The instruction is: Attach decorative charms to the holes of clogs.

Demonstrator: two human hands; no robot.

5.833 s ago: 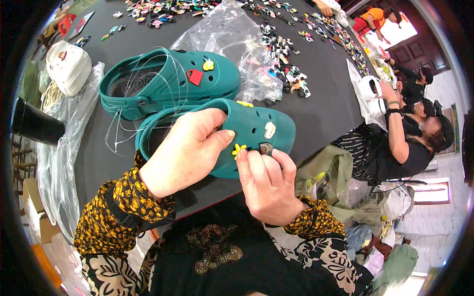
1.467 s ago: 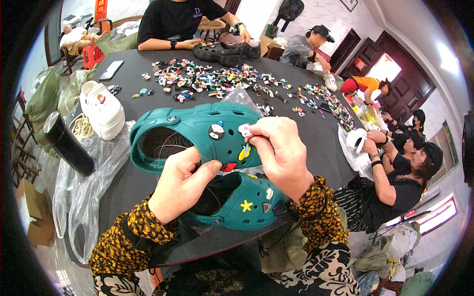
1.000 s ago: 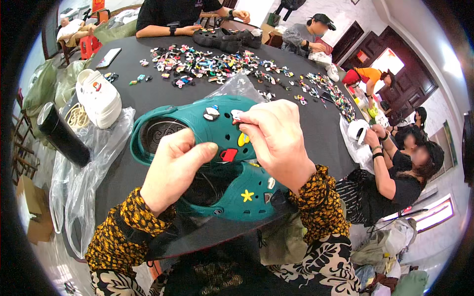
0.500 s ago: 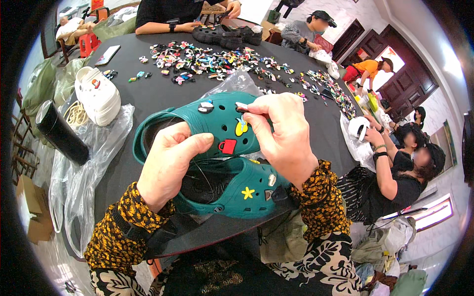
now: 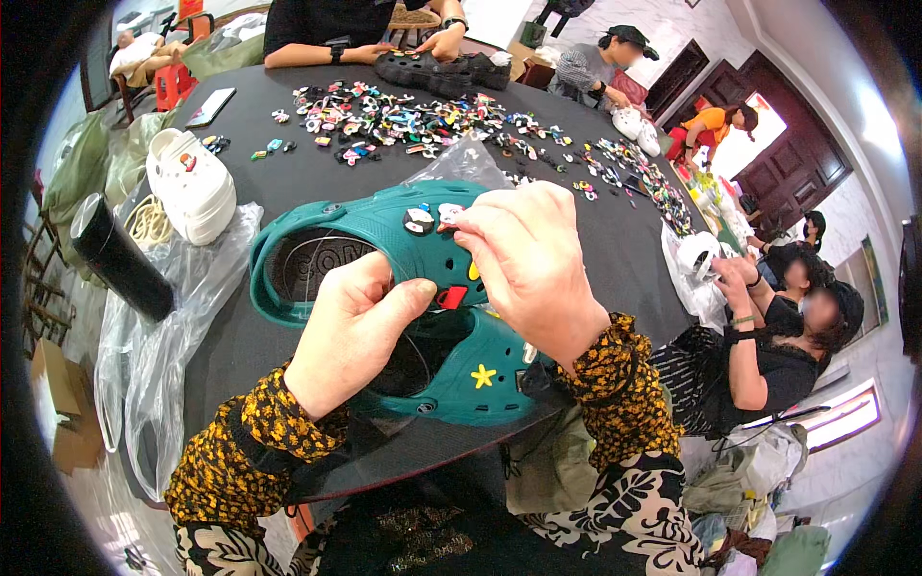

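Fingertips of the right hand pinch together on the toe top of the upper teal foam clog, right at a small white charm seated in one of its holes. The charm sits directly under those fingertips, so the hand has nowhere to travel; it bears straight down into the shoe. Whether the fingers actually grip the charm or only press on it cannot be told, since they cover most of it.

The left hand is closed around the near side of that same clog, thumb lying up across the upper toward a red square charm, holding the shoe tilted off the black round table. The clog's long axis runs left to right, heel opening and strap to the person's left, toe to the right (so the right hand is the nearer one to the charm holes).

This clog is matte teal with a ribbed dark footbed, and carries a dark round charm just beside the white one, plus a sliver of yellow charm at the right hand's edge. A second teal foam clog lies beneath it, touching it, with a yellow star charm on its toe. Loose coloured charms are scattered well beyond, and a crumpled clear plastic bag lies to the left.
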